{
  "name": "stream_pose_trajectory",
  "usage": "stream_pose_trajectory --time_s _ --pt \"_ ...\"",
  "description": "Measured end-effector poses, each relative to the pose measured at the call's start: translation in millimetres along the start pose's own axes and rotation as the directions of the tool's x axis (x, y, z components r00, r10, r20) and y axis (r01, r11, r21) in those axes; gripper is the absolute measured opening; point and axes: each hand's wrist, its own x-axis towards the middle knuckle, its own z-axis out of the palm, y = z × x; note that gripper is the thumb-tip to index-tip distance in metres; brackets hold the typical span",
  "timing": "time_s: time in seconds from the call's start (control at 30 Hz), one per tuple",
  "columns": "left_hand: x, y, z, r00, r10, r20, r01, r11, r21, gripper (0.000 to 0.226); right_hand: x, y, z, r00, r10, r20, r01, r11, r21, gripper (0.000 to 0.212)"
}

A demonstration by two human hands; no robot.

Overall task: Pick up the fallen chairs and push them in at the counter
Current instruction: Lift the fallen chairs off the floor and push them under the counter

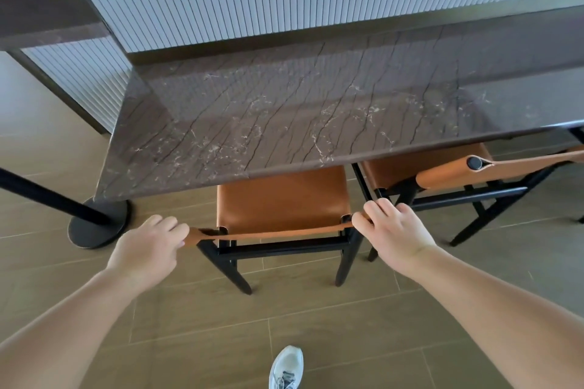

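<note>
Left hand [148, 249] and right hand [393, 232] gripping upright chair's [282, 199] backrest ends.

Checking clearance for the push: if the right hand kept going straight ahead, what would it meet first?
Probably the counter edge above the chair seat; the right hand grips the backrest strap, though height is hard to judge.

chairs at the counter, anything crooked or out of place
The right chair sits turned at an angle, its backrest slanting away from the counter edge. The left chair, held by both hands, stands square. No damage visible.
</note>
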Motion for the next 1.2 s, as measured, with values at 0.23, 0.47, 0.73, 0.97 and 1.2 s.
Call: stream_pose_trajectory --time_s 0.23,0.47,0.73,0.97,1.2 --pt "3.8 7.3 -0.9 0.998 -0.070 -0.011 0.069 0.997 -0.034 0.030 24.4 15.6 -2.4 0.998 0.008 0.057 -0.005 0.998 -0.056 0.059" --pt "22.7 24.4 -1.1 0.998 -0.039 -0.054 0.036 0.998 -0.046 0.026 42.6 48.1 -1.7 0.995 0.058 0.086 -0.049 0.994 -0.101 0.056" --pt "32.7 9.7 2.2 0.998 -0.023 -0.063 0.022 0.999 -0.026 0.029 50.9 40.5 3.0 0.994 0.091 0.060 -0.088 0.995 -0.049 0.052" --pt "35.4 2.2 3.4 0.996 -0.068 -0.056 0.067 0.998 -0.018 0.027 55.2 35.8 8.2 0.997 0.071 0.035 -0.070 0.997 -0.022 0.050" --pt "36.6 2.6 4.2 0.993 -0.115 0.015 0.114 0.992 0.050 0.011 55.1 34.6 5.8 0.997 0.070 0.018 -0.070 0.997 -0.023 0.045"
